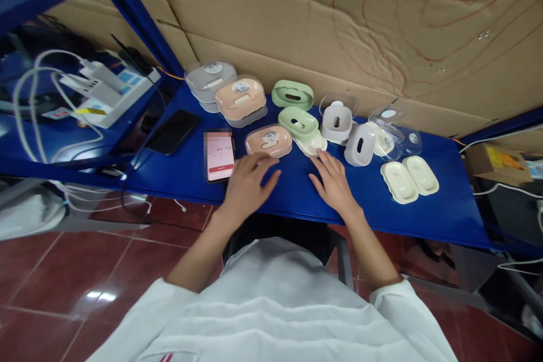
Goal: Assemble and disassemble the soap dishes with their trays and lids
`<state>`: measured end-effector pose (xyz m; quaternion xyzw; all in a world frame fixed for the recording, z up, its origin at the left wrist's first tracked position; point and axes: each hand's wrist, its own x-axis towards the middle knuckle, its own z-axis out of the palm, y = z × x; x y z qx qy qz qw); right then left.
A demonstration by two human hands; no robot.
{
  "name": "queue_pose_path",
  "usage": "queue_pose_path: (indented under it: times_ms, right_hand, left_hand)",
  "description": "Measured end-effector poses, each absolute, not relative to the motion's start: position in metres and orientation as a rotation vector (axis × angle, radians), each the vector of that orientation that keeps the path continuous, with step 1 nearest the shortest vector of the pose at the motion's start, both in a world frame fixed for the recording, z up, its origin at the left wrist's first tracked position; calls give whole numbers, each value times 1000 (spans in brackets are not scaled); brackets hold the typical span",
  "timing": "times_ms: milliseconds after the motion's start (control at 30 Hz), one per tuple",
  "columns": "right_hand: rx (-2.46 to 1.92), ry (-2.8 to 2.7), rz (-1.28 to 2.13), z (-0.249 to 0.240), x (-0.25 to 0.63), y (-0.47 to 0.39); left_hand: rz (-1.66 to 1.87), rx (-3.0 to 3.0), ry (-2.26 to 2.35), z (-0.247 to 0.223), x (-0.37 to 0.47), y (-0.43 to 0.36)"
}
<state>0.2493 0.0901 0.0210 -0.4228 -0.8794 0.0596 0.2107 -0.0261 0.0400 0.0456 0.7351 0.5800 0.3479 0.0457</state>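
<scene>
Peach lidded box (278,150) is lying on the smooth blue table (292,195), its rounded, oblong body showing under a glossy clear cover that is bearing a round printed sticker (271,137). Just right of it, a pale green oval shell (303,116) with a slot is overlapping a wavy-edged cream tray (316,143). Both forearms are angling inward from white sleeves (144,300). Palm down, the left hand (249,182) is holding nothing, its fingers loosely bending over the box's near edge, thumb apart; contact is remaining unclear. Open and empty, the right hand (334,182) is spreading its fingers, their tips reaching the tray's near edge.
</scene>
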Motion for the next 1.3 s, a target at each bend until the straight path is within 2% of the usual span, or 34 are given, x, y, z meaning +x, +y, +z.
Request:
queue_pose_path:
  times_ms: [133,267,433,567,700,900,1067,1300]
  right_hand:
    - [-1242,-2489,217,25,238,109]
    - [-1257,-2396,301,25,258,88]
    - [-1199,-2320,212,34,261,87]
    - [-1147,-2437,140,39,224,135]
    - [-1279,-2542,80,39,204,165]
    - [-1215,-2413,214,50,255,93]
    - [-1032,-2562,331,44,272,23]
    - [-914,-2788,116,45,263,41]
  left_hand:
    - [885,2241,1696,29,8,22]
    - [758,2350,1578,18,16,24]
    - [640,2546,1453,16,27,29]
    - [673,2598,1390,20,32,20]
    - [764,2593,1353,14,17,0]
    - [1026,2501,1490,-5,-4,-9]
    - [972,2567,1394,-3,-5,9]
    - [1038,2520,1369,-11,-7,14]
